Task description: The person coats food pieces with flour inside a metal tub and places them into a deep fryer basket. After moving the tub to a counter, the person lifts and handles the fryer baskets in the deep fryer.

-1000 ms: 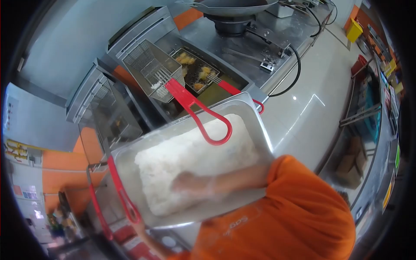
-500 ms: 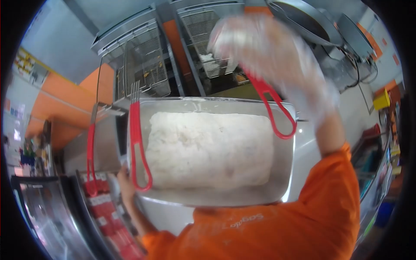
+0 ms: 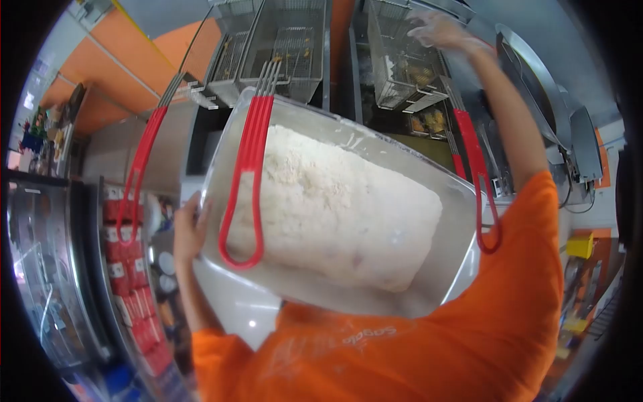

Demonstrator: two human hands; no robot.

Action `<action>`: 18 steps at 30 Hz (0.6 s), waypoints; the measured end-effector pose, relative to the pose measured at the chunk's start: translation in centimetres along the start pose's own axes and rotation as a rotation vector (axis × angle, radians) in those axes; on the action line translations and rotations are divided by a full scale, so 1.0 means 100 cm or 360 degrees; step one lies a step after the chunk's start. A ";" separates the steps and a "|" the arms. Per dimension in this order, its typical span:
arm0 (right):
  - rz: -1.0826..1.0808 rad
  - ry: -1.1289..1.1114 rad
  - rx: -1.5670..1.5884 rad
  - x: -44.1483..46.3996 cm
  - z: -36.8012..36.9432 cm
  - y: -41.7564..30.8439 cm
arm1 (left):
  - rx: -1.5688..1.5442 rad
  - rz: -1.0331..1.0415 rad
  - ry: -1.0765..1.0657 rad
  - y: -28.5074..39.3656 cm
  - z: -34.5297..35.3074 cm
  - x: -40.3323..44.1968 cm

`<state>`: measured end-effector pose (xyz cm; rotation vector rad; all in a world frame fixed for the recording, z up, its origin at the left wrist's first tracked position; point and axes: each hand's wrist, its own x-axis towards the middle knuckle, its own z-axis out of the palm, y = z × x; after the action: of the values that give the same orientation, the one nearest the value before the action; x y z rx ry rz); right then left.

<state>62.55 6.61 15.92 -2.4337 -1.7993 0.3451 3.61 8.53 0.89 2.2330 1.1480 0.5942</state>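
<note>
Has the gloved right hand out by the far wire basket with fingers loosely spread, off the white powder in the near pan, so leaves it unworked. Has the left hand at the pan's left side; cannot tell how closed.

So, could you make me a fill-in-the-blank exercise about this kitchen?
The powder in the tub is coloured ____. The basket handles are coloured ____. The hand up by the baskets is the person's ____ one. The shirt is coloured ____.

Missing words: white; red; right; orange.
</note>
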 end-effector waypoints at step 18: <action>-0.0598 0.0328 0.0440 -0.181 0.254 -0.214 | -0.0138 0.0008 0.0039 -0.016 0.007 0.003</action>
<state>31.55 -5.69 -2.02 -1.8303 -1.9165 0.2737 3.24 9.33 -0.67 2.1615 1.1074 0.6625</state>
